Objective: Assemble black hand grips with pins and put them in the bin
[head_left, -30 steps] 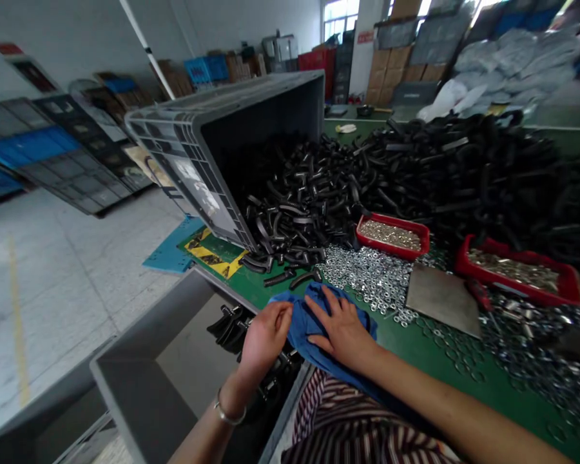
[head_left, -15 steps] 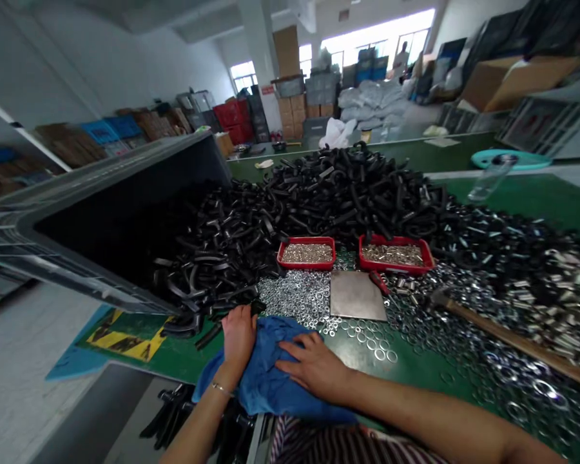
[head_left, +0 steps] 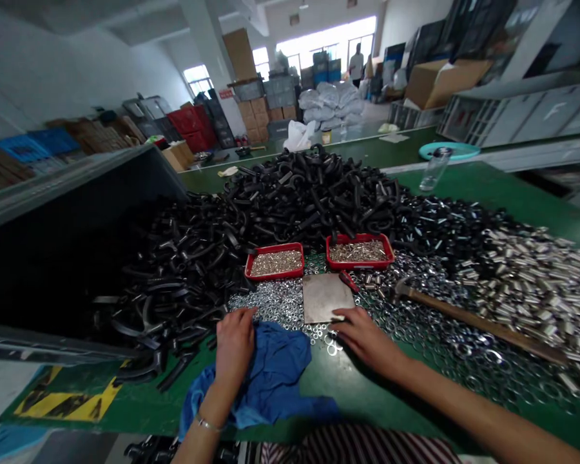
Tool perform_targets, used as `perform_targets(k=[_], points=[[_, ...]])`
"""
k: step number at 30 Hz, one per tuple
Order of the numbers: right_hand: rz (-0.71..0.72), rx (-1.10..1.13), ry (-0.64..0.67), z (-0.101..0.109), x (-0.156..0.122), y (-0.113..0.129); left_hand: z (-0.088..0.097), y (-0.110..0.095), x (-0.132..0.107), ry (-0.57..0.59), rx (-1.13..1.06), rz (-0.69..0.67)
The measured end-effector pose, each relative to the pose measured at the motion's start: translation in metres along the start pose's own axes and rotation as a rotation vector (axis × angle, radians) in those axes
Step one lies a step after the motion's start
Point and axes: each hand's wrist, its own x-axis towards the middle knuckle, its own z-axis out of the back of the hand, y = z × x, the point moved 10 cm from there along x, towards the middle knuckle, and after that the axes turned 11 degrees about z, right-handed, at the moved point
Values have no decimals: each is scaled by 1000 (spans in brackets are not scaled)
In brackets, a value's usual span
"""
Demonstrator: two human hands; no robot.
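Note:
My left hand point(head_left: 235, 338) is over the left edge of the blue cloth point(head_left: 278, 361), by the pile of small washers point(head_left: 270, 295). Its fingers are curled together and their tips face away, so anything in them is hidden. My right hand point(head_left: 367, 338) reaches over the larger metal rings point(head_left: 332, 348), by the front right corner of the square metal plate point(head_left: 326, 298). Its fingers are stretched forward and slightly apart, with nothing visible in them. The crumpled cloth lies on the green table in front of me.
Black curved parts point(head_left: 314, 200) are heaped behind and spill from a grey crate point(head_left: 159, 171) at left. Two red trays point(head_left: 274, 261) of small metal pieces stand behind the plate. A hammer point(head_left: 478, 322) and silver cylinders point(head_left: 551, 277) lie at right. A person point(head_left: 356, 64) stands far back.
My right hand has lifted off the blue cloth and moved right and forward to the rings by the plate. My left hand stays beside the cloth. The camera view has turned right.

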Motion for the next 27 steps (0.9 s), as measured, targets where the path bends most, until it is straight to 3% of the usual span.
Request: perform_targets(k=[2, 4, 8, 12, 15, 17, 19, 23, 25, 27], points=[[-126, -132, -47, 32, -18, -49, -18, -20, 16, 89, 23, -62], [-189, -275, -29, 50, -22, -85, -34, -32, 34, 150, 62, -57], [-201, -500, 57, 52, -7, -118, -52, -38, 52, 276, -35, -83], [-159, -537, 137, 37, 2, -131, -37, -18, 56, 273, -418, 3], [-153, -369, 128, 36, -1, -144, -20, -19, 64, 220, -759, 118], [-171, -197, 61, 47, -3, -152, -17, -43, 72, 264, -1029, 187], [-222, -29, -38, 64, -1, -159, -22, -83, 79, 350, -1297, 229], [-409, 266, -134, 83, 6, -171, -31, -160, 83, 355, -1520, 162], [-438, 287, -135, 86, 8, -174, -45, -176, 75, 359, -1606, 176], [-409, 166, -149, 94, 4, -173, -65, -180, 64, 414, -1681, 222]])
